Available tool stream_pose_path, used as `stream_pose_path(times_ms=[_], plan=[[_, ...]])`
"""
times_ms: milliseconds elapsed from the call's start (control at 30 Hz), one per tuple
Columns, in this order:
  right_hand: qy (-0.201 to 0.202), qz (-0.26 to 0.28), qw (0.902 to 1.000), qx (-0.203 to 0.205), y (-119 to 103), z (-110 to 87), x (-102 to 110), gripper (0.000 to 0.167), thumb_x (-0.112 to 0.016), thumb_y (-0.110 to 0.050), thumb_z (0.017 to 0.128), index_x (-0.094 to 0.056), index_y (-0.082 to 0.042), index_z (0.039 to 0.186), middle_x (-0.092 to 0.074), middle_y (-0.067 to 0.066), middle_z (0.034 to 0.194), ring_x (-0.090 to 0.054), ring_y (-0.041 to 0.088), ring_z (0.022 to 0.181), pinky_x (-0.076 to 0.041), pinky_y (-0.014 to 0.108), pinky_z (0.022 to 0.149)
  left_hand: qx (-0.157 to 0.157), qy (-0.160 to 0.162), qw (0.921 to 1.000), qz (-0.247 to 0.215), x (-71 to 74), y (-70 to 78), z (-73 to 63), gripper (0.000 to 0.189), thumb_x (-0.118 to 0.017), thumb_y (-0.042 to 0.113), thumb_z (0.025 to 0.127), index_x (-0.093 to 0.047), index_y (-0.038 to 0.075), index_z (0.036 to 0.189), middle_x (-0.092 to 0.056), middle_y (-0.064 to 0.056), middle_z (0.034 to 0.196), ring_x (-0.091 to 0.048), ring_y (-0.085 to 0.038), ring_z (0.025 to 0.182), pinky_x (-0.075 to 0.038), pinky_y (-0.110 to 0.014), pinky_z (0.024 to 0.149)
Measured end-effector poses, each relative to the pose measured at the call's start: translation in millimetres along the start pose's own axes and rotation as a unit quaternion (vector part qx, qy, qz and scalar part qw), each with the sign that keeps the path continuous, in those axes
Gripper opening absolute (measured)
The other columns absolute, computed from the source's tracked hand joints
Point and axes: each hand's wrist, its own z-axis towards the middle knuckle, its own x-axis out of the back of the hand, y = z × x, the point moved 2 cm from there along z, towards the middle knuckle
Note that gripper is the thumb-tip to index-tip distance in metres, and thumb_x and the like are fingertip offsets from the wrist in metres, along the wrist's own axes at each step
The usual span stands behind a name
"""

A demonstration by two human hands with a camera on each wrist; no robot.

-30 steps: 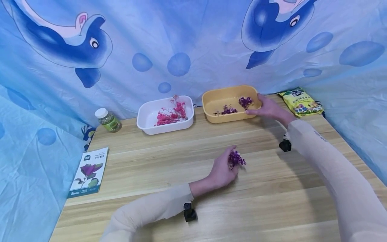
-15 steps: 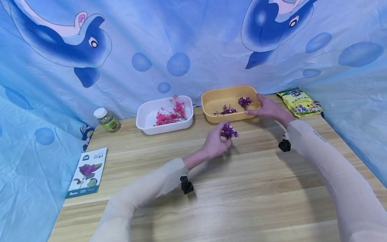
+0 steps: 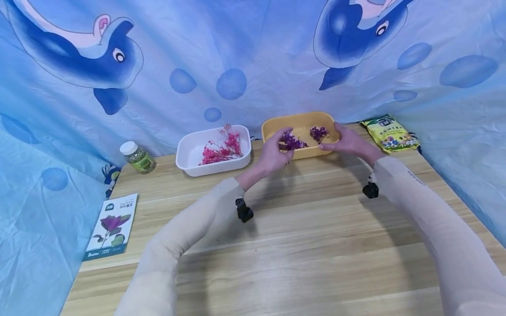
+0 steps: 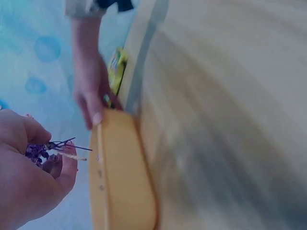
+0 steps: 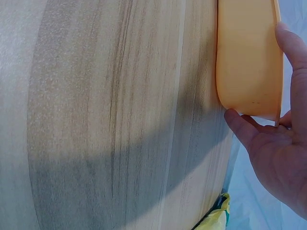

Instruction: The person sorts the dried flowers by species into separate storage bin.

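Note:
My left hand (image 3: 272,153) pinches a small bunch of dried purple flowers (image 4: 38,152) over the left part of a yellow plastic tray (image 3: 309,153). In the left wrist view, thin stems stick out between thumb and fingers towards the tray's rim. Another purple sprig (image 3: 318,133) lies inside, towards the right end. More purple blossom sits by the left fingertips; where the held bunch ends is hard to make out. At the tray's right end, my right hand (image 3: 348,141) grips the rim, its thumb (image 5: 290,43) along the edge in the right wrist view.
Left of the yellow tray stands a white tray (image 3: 186,163) with pink dried flowers (image 3: 221,150). A lidded jar (image 3: 138,157) and a flower-printed booklet (image 3: 112,226) are farther left. A yellow-green packet (image 3: 390,134) lies at the back right, before a blue curtain (image 3: 158,39).
My left hand has carried the purple flowers from mid-table forward and slightly left to the yellow tray. The right hand keeps its grip on the tray's right end.

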Motion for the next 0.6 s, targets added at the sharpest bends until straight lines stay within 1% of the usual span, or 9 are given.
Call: stream_pose_path(times_ms=[67, 133, 200, 267, 300, 400, 433, 533, 600], plan=[[0.001, 0.004, 1.0000, 0.000, 0.7, -0.6, 0.0, 0.122, -0.075, -0.055, 0.085, 0.004, 0.003, 0.157, -0.015, 0.036, 0.157, -0.024, 0.051, 0.141, -0.022, 0.059, 0.116, 0.008, 0.001, 0.9999, 0.007, 3.9, 0.9, 10.4, 0.072, -0.069, -0.008, 0.086, -0.043, 0.008, 0.150, -0.049, -0.018, 0.145, -0.066, -0.034, 0.097, -0.058, -0.026, 0.071], [0.001, 0.007, 1.0000, -0.003, 1.3, -1.0, -0.2, 0.122, -0.076, -0.054, 0.084, 0.004, 0.003, 0.157, -0.016, 0.036, 0.157, -0.025, 0.051, 0.141, -0.022, 0.059, 0.116, 0.018, 0.001, 0.9997, 0.015, 7.1, 1.1, 21.2, 0.072, -0.068, -0.007, 0.086, -0.043, 0.011, 0.151, -0.045, -0.015, 0.150, -0.066, -0.032, 0.096, -0.059, -0.027, 0.069], [0.000, 0.007, 1.0000, -0.004, 1.2, -1.8, 0.0, 0.122, -0.076, -0.054, 0.084, 0.005, 0.003, 0.157, -0.015, 0.036, 0.157, -0.025, 0.051, 0.141, -0.022, 0.059, 0.116, 0.023, 0.007, 0.9994, 0.026, 9.5, 0.1, 32.4, 0.074, -0.068, -0.007, 0.086, -0.042, 0.013, 0.152, -0.044, -0.014, 0.151, -0.067, -0.031, 0.089, -0.058, -0.029, 0.064], [0.000, 0.006, 1.0000, -0.006, 0.8, -2.3, 0.3, 0.123, -0.076, -0.054, 0.084, 0.005, 0.003, 0.156, -0.014, 0.036, 0.157, -0.024, 0.051, 0.141, -0.022, 0.059, 0.116, 0.026, 0.016, 0.9986, 0.044, 10.9, -2.4, 43.8, 0.074, -0.067, -0.007, 0.086, -0.042, 0.014, 0.152, -0.046, -0.014, 0.150, -0.067, -0.024, 0.087, -0.057, -0.026, 0.063], [-0.001, 0.007, 1.0000, -0.007, 0.8, -2.5, 0.5, 0.123, -0.076, -0.054, 0.085, 0.005, 0.003, 0.156, -0.013, 0.036, 0.158, -0.024, 0.051, 0.142, -0.022, 0.059, 0.116, 0.027, 0.021, 0.9981, 0.051, 11.4, -4.2, 49.5, 0.075, -0.067, -0.008, 0.086, -0.041, 0.014, 0.153, -0.047, -0.014, 0.149, -0.066, -0.021, 0.086, -0.056, -0.025, 0.061], [0.000, 0.006, 1.0000, -0.005, 0.2, -2.6, 0.7, 0.123, -0.075, -0.055, 0.085, 0.005, 0.003, 0.156, -0.012, 0.035, 0.158, -0.023, 0.051, 0.142, -0.021, 0.058, 0.116, 0.034, 0.038, 0.9953, 0.083, 12.2, -11.4, 65.6, 0.075, -0.065, -0.008, 0.087, -0.039, 0.013, 0.154, -0.047, -0.013, 0.149, -0.060, -0.019, 0.070, -0.049, -0.023, 0.055], [0.001, 0.006, 1.0000, -0.004, 0.1, -2.3, 0.6, 0.123, -0.075, -0.055, 0.084, 0.005, 0.003, 0.157, -0.012, 0.035, 0.158, -0.023, 0.051, 0.142, -0.022, 0.058, 0.116, 0.039, 0.045, 0.9940, 0.091, 12.4, -14.2, 70.2, 0.075, -0.064, -0.008, 0.087, -0.039, 0.013, 0.154, -0.047, -0.012, 0.150, -0.058, -0.016, 0.074, -0.048, -0.021, 0.055], [0.002, 0.010, 0.9999, 0.001, 0.1, -1.3, -0.1, 0.123, -0.075, -0.056, 0.084, 0.004, 0.002, 0.157, -0.013, 0.034, 0.158, -0.024, 0.050, 0.142, -0.023, 0.058, 0.116, 0.057, 0.056, 0.9922, 0.095, 12.2, -22.5, 80.4, 0.076, -0.061, -0.010, 0.087, -0.035, 0.012, 0.155, -0.041, -0.010, 0.155, -0.056, -0.023, 0.074, -0.045, -0.024, 0.051], [0.003, 0.015, 0.9999, 0.002, 0.4, -0.5, -0.5, 0.123, -0.076, -0.055, 0.084, 0.004, 0.001, 0.157, -0.013, 0.034, 0.159, -0.024, 0.050, 0.142, -0.023, 0.057, 0.116, 0.072, 0.062, 0.9903, 0.102, 11.8, -27.6, 84.4, 0.077, -0.061, -0.010, 0.086, -0.035, 0.013, 0.155, -0.039, -0.007, 0.157, -0.059, -0.023, 0.090, -0.049, -0.024, 0.056]])
